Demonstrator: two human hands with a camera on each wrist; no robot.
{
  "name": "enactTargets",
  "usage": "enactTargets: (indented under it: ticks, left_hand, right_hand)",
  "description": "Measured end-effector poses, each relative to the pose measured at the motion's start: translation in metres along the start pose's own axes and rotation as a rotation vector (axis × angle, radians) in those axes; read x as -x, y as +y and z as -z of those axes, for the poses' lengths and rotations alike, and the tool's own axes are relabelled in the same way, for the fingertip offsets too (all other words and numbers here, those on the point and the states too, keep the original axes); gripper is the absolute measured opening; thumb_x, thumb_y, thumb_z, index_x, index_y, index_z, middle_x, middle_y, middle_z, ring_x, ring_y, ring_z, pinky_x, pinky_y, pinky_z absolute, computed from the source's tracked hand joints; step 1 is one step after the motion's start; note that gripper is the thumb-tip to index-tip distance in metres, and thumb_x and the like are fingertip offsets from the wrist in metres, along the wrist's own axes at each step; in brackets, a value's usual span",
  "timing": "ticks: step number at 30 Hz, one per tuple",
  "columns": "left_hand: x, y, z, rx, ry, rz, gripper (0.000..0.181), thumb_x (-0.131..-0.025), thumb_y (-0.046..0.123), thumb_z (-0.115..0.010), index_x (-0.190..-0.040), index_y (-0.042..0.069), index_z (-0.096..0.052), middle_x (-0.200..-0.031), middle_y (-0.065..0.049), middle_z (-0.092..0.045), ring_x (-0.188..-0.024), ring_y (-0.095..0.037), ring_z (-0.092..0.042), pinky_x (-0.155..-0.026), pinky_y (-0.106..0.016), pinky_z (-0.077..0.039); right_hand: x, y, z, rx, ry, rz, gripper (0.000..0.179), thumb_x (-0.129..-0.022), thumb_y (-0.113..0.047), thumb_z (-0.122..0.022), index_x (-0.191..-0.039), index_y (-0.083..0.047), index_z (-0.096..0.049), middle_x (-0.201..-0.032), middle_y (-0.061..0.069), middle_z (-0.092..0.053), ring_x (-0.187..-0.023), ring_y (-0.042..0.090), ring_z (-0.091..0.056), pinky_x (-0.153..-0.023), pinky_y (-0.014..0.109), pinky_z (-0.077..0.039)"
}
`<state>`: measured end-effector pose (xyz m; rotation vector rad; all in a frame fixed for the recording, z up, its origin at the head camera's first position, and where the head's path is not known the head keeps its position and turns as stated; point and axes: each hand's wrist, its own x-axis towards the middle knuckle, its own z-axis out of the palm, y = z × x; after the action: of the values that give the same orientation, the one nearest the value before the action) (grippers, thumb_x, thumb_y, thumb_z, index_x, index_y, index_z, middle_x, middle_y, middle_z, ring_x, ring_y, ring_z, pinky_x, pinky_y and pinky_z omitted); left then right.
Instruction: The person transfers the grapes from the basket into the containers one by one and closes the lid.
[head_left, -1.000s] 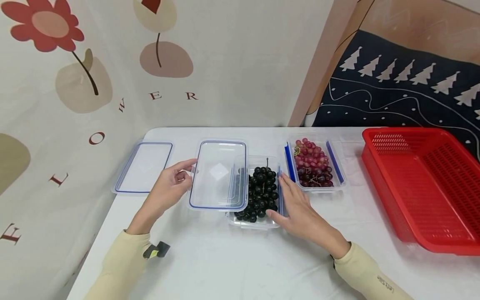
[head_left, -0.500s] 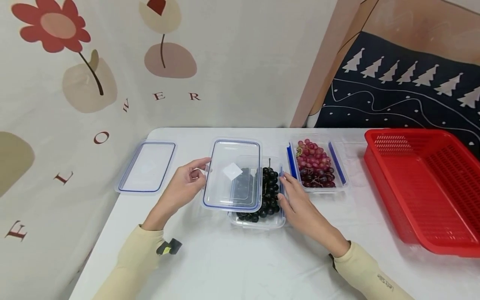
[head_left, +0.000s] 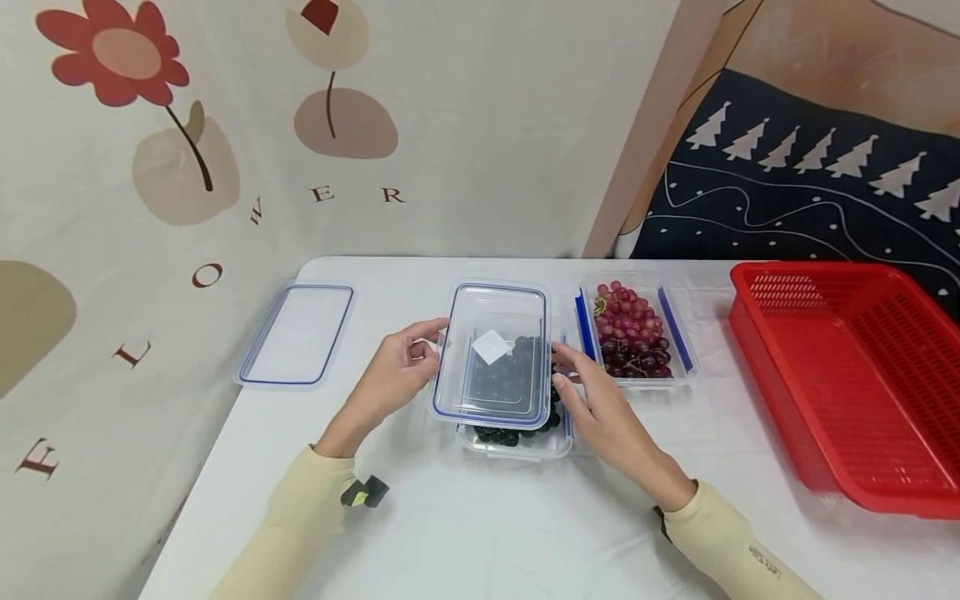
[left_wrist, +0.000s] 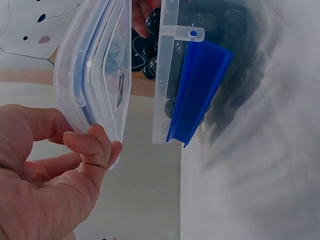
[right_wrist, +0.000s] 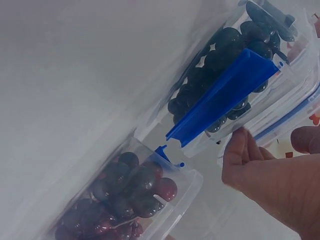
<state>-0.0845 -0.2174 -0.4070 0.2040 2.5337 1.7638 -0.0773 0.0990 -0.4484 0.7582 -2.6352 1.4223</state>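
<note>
My left hand [head_left: 392, 373] pinches the left edge of a clear plastic lid [head_left: 467, 337] with a blue seal and a white square sticker. The lid hangs over a clear container [head_left: 517, 453] of black grapes [head_left: 498, 437], hiding most of them in the head view. In the left wrist view, a gap shows between the lid [left_wrist: 97, 70] and the container rim. My right hand [head_left: 603, 408] is at the container's right side near the lid's right edge, fingers bent slightly and thumb apart. A blue latch [right_wrist: 225, 97] is folded down on that side.
A second container [head_left: 681, 383] with red and dark grapes [head_left: 628, 321] stands right, its blue latches unfastened. Another lid [head_left: 296, 333] lies at the table's left. A large red basket [head_left: 798, 433] occupies the right side. A patterned curtain [head_left: 487, 150] hangs behind the table.
My left hand has carried the lid rightward, from beside the black grapes to above them. My right hand has stayed by the container, its fingers now near the lid's right edge.
</note>
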Motion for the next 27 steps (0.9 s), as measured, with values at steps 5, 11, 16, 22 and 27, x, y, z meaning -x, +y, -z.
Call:
enactTargets:
  ticks: [5,11,16,22,27]
  left_hand:
    - [0.0,0.001,-0.004,0.007,-0.003,0.003,0.058,-0.097,-0.008,-0.053,-0.154,-0.005,-0.057,-0.124,-0.021,-0.061,-0.077,-0.016,-0.052,-0.06,-0.021,-0.04]
    - [0.001,0.002,-0.009,0.017,-0.014,-0.002,0.058,-0.096,-0.007,-0.053,-0.154,-0.004,-0.058,-0.122,-0.02,-0.061,-0.075,-0.015,-0.052,-0.059,-0.022,-0.04]
    - [0.001,0.003,-0.015,0.025,-0.01,-0.013,0.058,-0.094,-0.008,-0.055,-0.152,-0.005,-0.059,-0.122,-0.021,-0.062,-0.075,-0.015,-0.053,-0.059,-0.021,-0.04]
    - [0.003,0.006,-0.021,0.025,0.001,-0.014,0.053,-0.098,-0.006,-0.059,-0.15,-0.002,-0.063,-0.121,-0.019,-0.064,-0.073,-0.013,-0.052,-0.058,-0.021,-0.038]
    - [0.003,0.009,-0.025,0.001,0.034,-0.06,0.048,-0.102,-0.005,-0.062,-0.15,-0.001,-0.063,-0.119,-0.019,-0.066,-0.074,-0.015,-0.054,-0.058,-0.021,-0.041]
  right_hand:
    - [-0.001,-0.003,0.001,-0.012,0.0,-0.007,0.055,-0.118,-0.027,-0.052,-0.168,-0.008,-0.04,-0.15,0.012,-0.061,-0.132,0.028,-0.061,-0.1,0.054,-0.055]
    - [-0.001,-0.005,0.002,-0.002,0.006,-0.02,0.055,-0.118,-0.027,-0.054,-0.168,-0.01,-0.041,-0.146,0.015,-0.063,-0.13,0.03,-0.061,-0.098,0.055,-0.055]
    - [0.0,-0.004,0.003,-0.02,0.056,-0.038,0.052,-0.116,-0.025,-0.057,-0.165,-0.009,-0.046,-0.139,0.013,-0.066,-0.123,0.027,-0.064,-0.091,0.049,-0.056]
    - [0.0,-0.001,0.005,-0.032,0.127,-0.032,0.05,-0.111,-0.017,-0.065,-0.159,-0.008,-0.054,-0.126,0.009,-0.068,-0.11,0.023,-0.065,-0.077,0.031,-0.052]
    - [-0.002,0.0,0.006,-0.054,0.189,0.007,0.05,-0.108,-0.006,-0.067,-0.156,-0.003,-0.055,-0.118,0.009,-0.069,-0.104,0.02,-0.064,-0.085,0.021,-0.05]
